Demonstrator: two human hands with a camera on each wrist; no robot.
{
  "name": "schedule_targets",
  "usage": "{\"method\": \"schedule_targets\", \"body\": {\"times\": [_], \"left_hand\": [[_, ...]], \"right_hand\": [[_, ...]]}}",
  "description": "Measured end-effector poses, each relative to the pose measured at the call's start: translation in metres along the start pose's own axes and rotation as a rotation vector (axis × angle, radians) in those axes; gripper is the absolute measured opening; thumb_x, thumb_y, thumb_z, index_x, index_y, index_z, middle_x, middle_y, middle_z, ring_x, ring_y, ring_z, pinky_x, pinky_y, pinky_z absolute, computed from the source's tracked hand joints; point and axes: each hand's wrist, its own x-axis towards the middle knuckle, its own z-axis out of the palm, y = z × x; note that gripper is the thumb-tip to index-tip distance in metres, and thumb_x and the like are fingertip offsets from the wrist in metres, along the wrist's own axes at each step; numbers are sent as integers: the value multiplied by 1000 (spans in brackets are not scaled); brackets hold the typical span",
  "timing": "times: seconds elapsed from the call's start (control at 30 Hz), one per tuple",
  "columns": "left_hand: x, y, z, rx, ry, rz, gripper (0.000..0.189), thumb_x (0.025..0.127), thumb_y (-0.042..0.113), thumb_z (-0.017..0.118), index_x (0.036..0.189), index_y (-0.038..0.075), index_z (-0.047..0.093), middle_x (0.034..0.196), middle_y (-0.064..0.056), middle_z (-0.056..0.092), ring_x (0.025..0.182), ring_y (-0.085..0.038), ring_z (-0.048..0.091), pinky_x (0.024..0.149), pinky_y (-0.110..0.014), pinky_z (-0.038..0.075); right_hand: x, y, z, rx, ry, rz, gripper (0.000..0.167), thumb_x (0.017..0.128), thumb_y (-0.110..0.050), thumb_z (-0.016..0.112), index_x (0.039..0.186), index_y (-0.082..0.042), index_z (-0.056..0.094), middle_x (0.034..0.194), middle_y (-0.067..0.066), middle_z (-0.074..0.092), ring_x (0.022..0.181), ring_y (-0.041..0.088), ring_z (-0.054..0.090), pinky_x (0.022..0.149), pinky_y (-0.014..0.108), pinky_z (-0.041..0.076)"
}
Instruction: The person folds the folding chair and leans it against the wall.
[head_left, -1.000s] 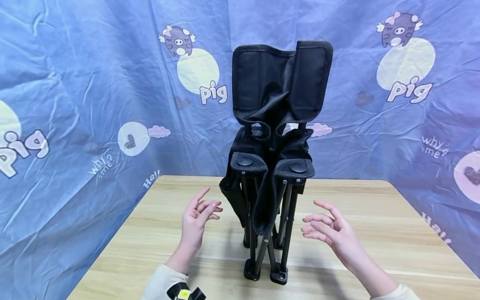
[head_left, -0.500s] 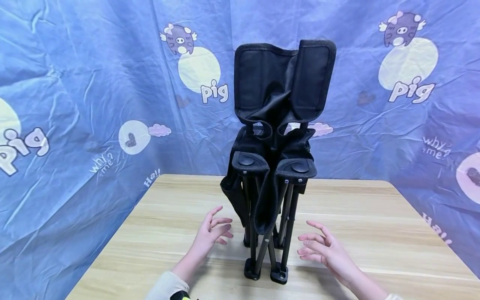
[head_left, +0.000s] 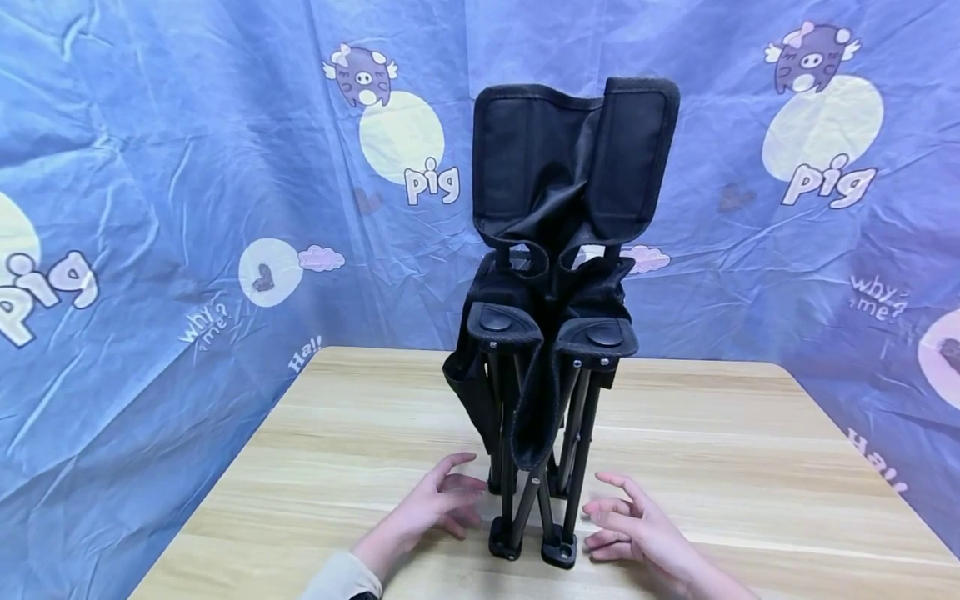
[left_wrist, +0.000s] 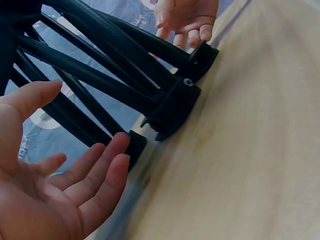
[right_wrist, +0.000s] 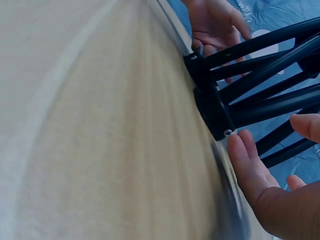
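Note:
A folded black camping chair (head_left: pixel 551 333) stands upright on the table, its fabric seat and back bunched above thin metal legs. Low on its left side is my left hand (head_left: pixel 438 504), fingers loosely spread beside the legs. My right hand (head_left: pixel 637 529) is on the other side, fingertips close to the front right foot (head_left: pixel 558 550). In the left wrist view, the left fingers (left_wrist: pixel 107 182) are relaxed with nothing gripped. The right wrist view has the right fingertips right at a chair foot (right_wrist: pixel 212 112), the fingers extended.
The light wooden table (head_left: pixel 337 417) carries the chair near its middle. Behind and at both sides hangs a blue curtain (head_left: pixel 187 167) with pig pictures and lettering.
Both hands have come down from mid-height beside the chair to near its feet, and inward toward the legs. The chair still stands in the same spot.

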Motion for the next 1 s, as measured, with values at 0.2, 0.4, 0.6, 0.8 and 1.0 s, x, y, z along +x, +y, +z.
{"method": "schedule_targets", "body": {"times": [0.2, 0.4, 0.6, 0.8, 1.0], "left_hand": [[-1, -7, 5, -13, -61, -29, 68, 93, 11, 65, 149, -1, 29, 123, -15, 62, 79, -25, 70, 56, -26, 57], [-1, -9, 10, -18, -78, -52, 65, 92, 12, 67, 147, 1, 34, 125, -16, 60, 79, -26, 70, 54, -27, 58], [0, -8, 11, 3, -84, -87, 67, 88, 10, 69, 146, 5, 35, 121, -14, 62, 74, -24, 69, 44, -25, 54], [-2, -9, 11, -17, -109, -102, 74, 85, 6, 72, 147, 5, 32, 119, -12, 62, 72, -25, 69, 44, -25, 54], [-3, -12, 11, -54, -133, -117, 67, 83, 1, 72, 141, 0, 37, 118, -13, 62, 75, -27, 71, 45, -26, 56]], "right_hand": [[0, 7, 3, 2, 0, 46, 51, 100, -4, 53, 143, -12, 28, 117, 8, 62, 91, 30, 70, 82, 45, 60], [1, 11, 7, -5, -32, 64, 47, 99, -3, 54, 136, -28, 41, 116, 8, 60, 89, 30, 69, 80, 43, 61], [3, 13, 10, -8, -57, 87, 48, 98, -3, 54, 134, -32, 44, 115, 10, 58, 87, 30, 70, 77, 40, 61], [4, 15, 13, -5, -61, 115, 54, 97, -1, 57, 143, -7, 31, 116, 11, 58, 85, 29, 70, 71, 39, 62], [6, 18, 13, -23, -87, 104, 68, 91, 4, 63, 142, 10, 18, 118, 10, 56, 85, 30, 69, 72, 38, 62]]}}
